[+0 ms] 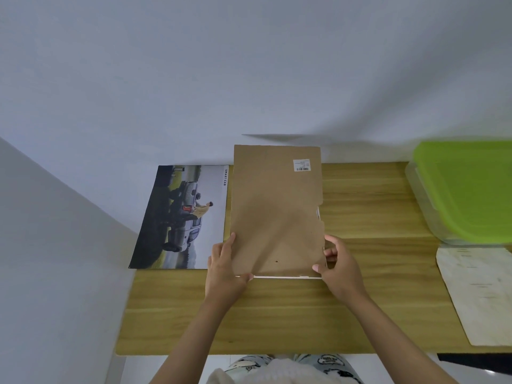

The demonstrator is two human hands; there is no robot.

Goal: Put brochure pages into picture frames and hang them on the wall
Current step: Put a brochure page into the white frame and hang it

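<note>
Two hands, left hand (225, 261) and right hand (336, 261), grip the picture frame (277, 212) beside a brochure page (182, 217)

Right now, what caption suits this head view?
Both hands grip a brown backing board beside a truck brochure page on a wooden table.

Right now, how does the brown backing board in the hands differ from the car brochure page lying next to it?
The backing board is plain brown with one small barcode sticker; the brochure page is a printed car photo. The board is gripped at its near corners by the left hand and right hand; the page lies untouched. The board has notches along its right edge; the page's edges look straight. Both are flat rectangular sheets, side by side on the wooden table.
</note>
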